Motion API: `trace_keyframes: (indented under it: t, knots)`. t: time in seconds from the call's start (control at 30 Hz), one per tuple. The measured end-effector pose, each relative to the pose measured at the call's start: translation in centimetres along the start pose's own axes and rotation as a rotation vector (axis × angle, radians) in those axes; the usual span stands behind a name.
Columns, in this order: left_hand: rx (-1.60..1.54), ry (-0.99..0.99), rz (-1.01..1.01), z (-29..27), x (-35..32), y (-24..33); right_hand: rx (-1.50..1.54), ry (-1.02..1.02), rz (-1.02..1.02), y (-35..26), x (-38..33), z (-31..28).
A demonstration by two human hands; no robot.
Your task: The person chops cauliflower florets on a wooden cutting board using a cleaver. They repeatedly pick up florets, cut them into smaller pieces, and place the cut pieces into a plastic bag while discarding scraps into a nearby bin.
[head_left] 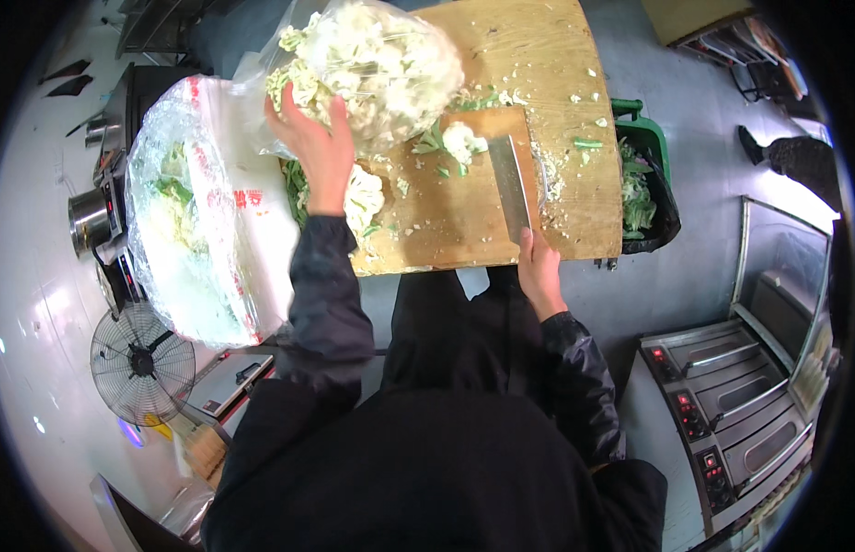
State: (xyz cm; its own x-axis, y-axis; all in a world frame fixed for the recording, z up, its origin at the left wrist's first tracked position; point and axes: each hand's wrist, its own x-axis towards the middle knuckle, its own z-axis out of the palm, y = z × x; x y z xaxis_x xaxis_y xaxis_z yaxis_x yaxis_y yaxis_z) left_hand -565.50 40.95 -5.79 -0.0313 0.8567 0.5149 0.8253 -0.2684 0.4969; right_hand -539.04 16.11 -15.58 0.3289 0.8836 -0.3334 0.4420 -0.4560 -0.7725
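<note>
In my right hand (539, 274) is the handle of a cleaver (510, 189), its broad blade pointing away from me over the right part of a cutting board (492, 230). My left hand (315, 147) is raised at the mouth of a clear plastic bag (404, 69) filled with cauliflower florets, fingers spread. Some florets (301, 85) show just beyond its fingertips; whether the fingers touch them I cannot tell. A cut cauliflower piece (464, 143) with green stem lies left of the blade. Beneath my left wrist, a larger cauliflower piece (363, 198) is partly hidden.
Crumbs and leaf scraps litter the wooden table (556, 55). At left sits a white foam box (262, 212) beside a plastic-wrapped bundle (183, 221). A green bin (662, 147) with leaves stands right of the table. A fan (142, 363) and a steel appliance (731, 396) flank me.
</note>
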Motion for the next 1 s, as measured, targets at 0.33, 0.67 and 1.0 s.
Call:
trace_keyframes:
  t: [0.33, 0.67, 1.0]
  knots:
    - [-0.095, -0.615, -0.331, 11.3, -11.2, 5.1, -0.049, -0.071, -0.021, -5.1, 1.7, 0.0]
    - [0.189, -0.794, -0.331, 9.7, -11.6, 4.8, -0.228, -0.179, -0.041, -3.5, 3.5, 0.8]
    - [-0.232, -0.598, -0.523, 5.1, -15.8, 4.0, -0.086, -0.141, -0.113, -3.2, 0.6, -2.6]
